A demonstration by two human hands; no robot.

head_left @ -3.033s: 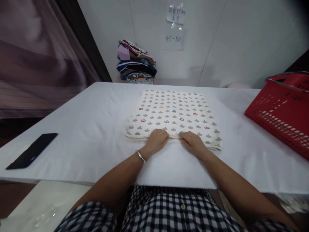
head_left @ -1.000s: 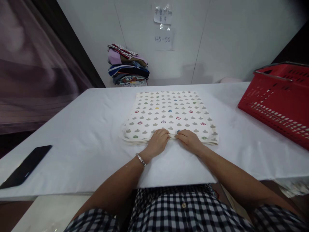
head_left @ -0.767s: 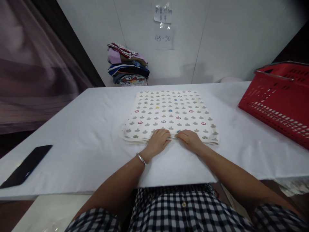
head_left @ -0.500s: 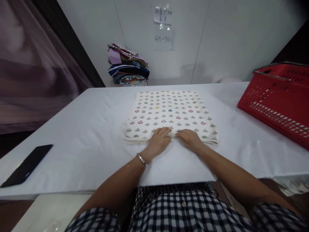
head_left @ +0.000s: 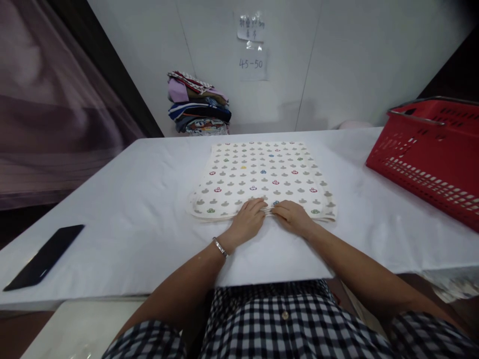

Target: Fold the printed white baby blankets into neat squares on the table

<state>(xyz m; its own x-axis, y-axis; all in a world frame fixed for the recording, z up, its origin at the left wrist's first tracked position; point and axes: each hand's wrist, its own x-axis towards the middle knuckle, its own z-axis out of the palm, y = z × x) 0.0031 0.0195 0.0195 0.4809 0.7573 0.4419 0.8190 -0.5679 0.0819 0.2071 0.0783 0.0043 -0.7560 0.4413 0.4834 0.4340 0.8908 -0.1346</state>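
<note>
A folded cream cloth [head_left: 262,174] printed with small grey and coloured shapes lies flat in the middle of the white table [head_left: 130,214]. My left hand [head_left: 247,218], with a bracelet at the wrist, rests on the cloth's near edge, fingers curled over it. My right hand [head_left: 293,216] sits right beside it on the same edge, fingers pinched on the layers. The two hands almost touch at the middle of the edge.
A red plastic basket [head_left: 430,154] stands at the right of the table. A black phone [head_left: 43,257] lies near the left front edge. A pile of folded clothes [head_left: 198,103] sits at the back by the wall, under a paper note [head_left: 251,45].
Both hands stay on the near edge of the cloth with only small finger shifts. The view has drifted slightly; the cloth has not moved.
</note>
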